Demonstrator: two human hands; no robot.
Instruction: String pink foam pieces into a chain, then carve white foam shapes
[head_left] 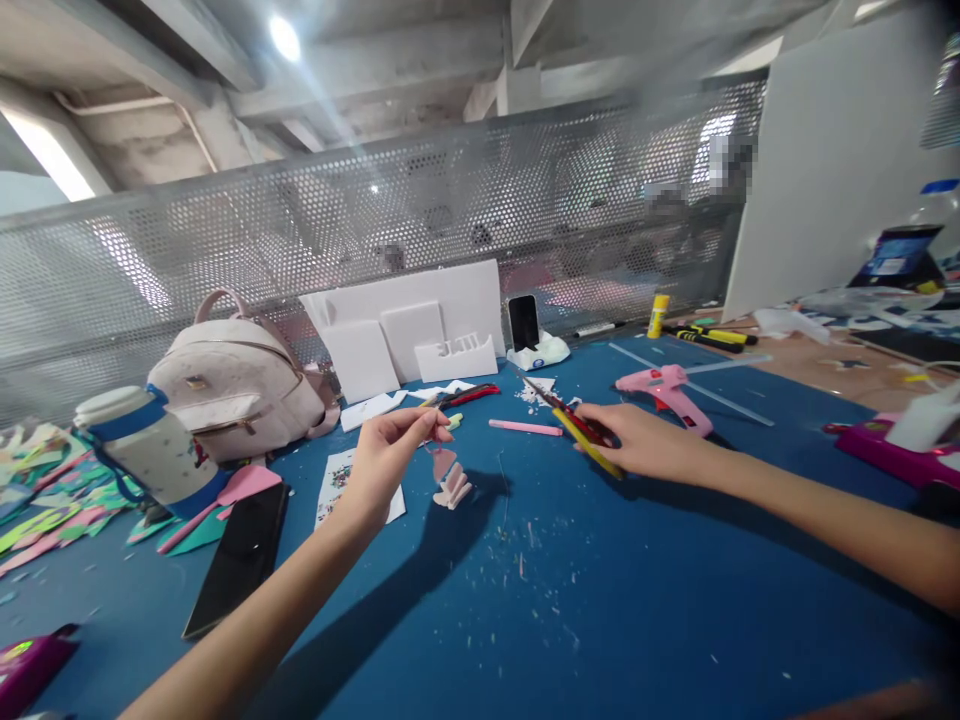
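My left hand point(397, 440) is closed in a pinch, its fingertips holding up a small pink dangling piece point(451, 485) made of several flat bits. The piece hangs above the blue tabletop point(600, 610), casting a shadow. Around the handles of a pair of yellow-and-red scissors point(591, 448) my right hand point(634, 438) is closed, with the blades pointing away and to the left. A gap separates the scissors from the pink piece. Between the hands, farther back, lies a pink pen point(525, 428). Behind my left hand rests a red-and-black tool point(476, 395), partly hidden.
A pink glue gun point(664, 388) stands beyond my right hand. White foam boards point(442, 340) and a phone point(523, 322) on a stand are at the back. On the left are a backpack point(232, 380), a bottle point(150, 450), a dark phone point(238, 555) and coloured scraps point(56, 490).
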